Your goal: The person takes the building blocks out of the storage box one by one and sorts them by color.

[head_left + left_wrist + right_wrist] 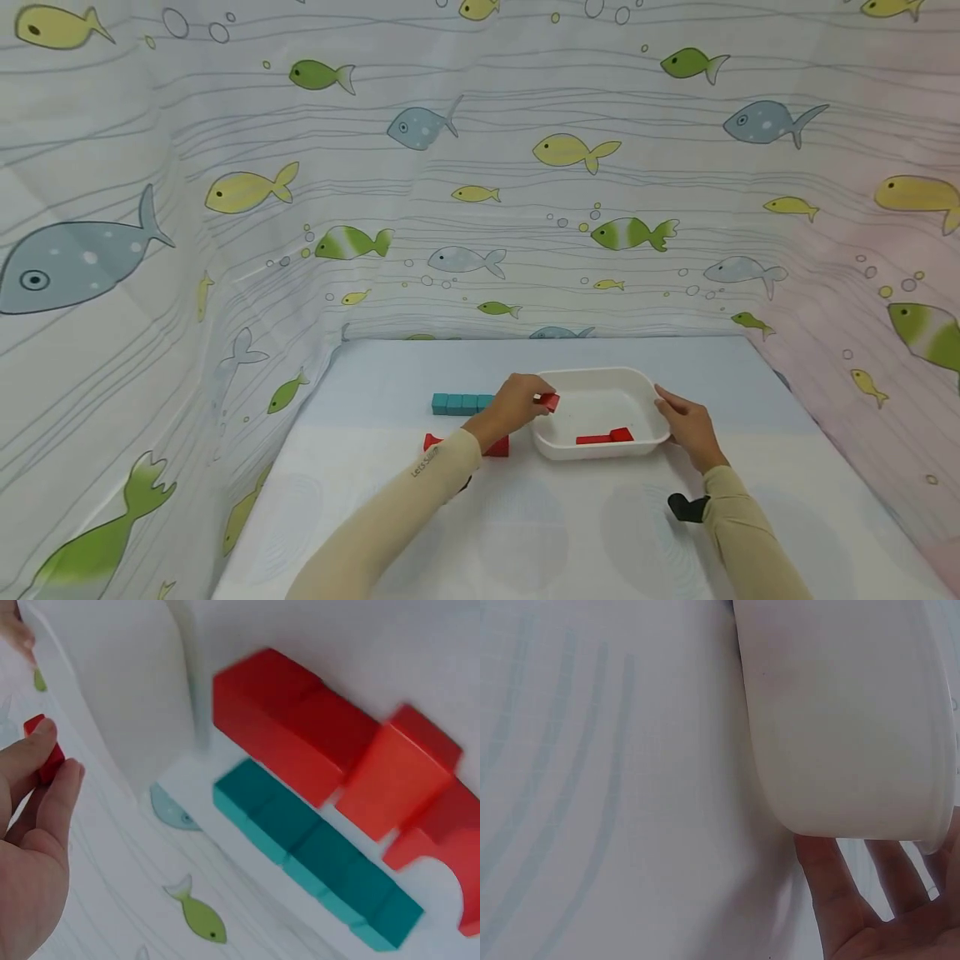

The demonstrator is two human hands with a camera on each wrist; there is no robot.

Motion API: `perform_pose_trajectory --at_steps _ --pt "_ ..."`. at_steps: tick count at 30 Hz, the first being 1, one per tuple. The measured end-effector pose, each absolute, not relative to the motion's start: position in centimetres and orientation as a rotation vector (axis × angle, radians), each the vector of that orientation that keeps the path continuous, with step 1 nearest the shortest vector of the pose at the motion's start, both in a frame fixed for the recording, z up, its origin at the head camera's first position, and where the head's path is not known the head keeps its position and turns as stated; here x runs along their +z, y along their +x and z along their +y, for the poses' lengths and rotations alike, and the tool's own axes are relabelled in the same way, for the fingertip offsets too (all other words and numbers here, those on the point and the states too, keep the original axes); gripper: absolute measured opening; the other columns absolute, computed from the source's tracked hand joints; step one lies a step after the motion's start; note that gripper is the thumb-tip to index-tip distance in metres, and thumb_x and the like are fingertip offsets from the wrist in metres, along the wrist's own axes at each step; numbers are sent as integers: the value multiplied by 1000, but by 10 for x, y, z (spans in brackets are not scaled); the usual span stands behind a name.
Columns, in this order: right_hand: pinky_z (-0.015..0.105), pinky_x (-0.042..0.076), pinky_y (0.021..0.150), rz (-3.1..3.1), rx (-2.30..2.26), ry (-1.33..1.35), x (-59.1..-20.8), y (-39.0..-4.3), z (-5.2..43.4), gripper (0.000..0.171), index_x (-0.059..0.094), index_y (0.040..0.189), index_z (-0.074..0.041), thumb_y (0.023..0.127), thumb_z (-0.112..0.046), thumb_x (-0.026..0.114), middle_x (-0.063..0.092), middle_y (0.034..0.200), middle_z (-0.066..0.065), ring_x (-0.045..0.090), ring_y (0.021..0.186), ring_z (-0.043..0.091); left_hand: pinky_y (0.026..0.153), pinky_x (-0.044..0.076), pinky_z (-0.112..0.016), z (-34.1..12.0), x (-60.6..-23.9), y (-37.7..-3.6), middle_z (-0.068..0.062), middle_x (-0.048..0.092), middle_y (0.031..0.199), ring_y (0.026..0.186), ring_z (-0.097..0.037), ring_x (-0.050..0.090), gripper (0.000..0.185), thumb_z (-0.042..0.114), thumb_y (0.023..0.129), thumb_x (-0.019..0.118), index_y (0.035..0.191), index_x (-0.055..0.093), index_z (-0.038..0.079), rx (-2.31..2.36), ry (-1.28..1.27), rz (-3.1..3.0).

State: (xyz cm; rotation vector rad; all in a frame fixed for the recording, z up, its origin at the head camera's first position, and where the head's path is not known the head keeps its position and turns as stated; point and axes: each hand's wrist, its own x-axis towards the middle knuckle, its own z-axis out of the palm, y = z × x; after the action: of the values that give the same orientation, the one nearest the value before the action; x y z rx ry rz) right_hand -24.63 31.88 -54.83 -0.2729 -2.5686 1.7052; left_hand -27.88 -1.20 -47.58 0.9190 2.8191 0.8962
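My left hand point(517, 402) pinches a small red block point(549, 402) over the left rim of a white tray point(600, 377). In the left wrist view the same red block point(43, 754) sits between thumb and fingers point(30, 750) beside the tray wall point(127, 690). Two red blocks point(606, 436) lie inside the tray near its front. My right hand point(686, 425) rests with straight fingers against the tray's right side; the right wrist view shows its fingers point(829, 877) under the tray's rim point(855, 750).
A row of teal blocks point(459, 404) lies left of the tray, and more red blocks point(497, 447) sit behind my left forearm. Up close, the teal blocks point(315, 855) and red blocks point(330, 750) lie side by side. Fish-patterned cloth walls surround the table.
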Motion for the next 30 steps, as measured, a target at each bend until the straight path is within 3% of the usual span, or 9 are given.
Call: perform_pose_trajectory --at_steps 11,20,30 --pt "25 55 70 -2607 1652 -273 -549 -246 317 52 42 148 -17 100 -37 53 38 150 20 54 114 33 79 52 -18 -60 -471 -274 -2 68 107 96 -17 60 38 10 85 76 122 69 8 932 873 2814" --pt "24 55 69 -2592 1659 -288 -548 -245 315 53 43 148 -17 100 -39 53 39 149 20 54 117 34 85 54 -30 -114 -469 -265 -5 70 106 97 -20 63 34 7 83 77 116 71 3 845 875 2877" --pt "25 56 68 -2613 1635 -293 -549 -245 315 53 43 147 -16 100 -38 53 40 148 21 57 110 32 80 57 -35 -178 -479 -252 -4 68 100 91 -21 61 33 1 81 77 113 71 3 868 619 2926"
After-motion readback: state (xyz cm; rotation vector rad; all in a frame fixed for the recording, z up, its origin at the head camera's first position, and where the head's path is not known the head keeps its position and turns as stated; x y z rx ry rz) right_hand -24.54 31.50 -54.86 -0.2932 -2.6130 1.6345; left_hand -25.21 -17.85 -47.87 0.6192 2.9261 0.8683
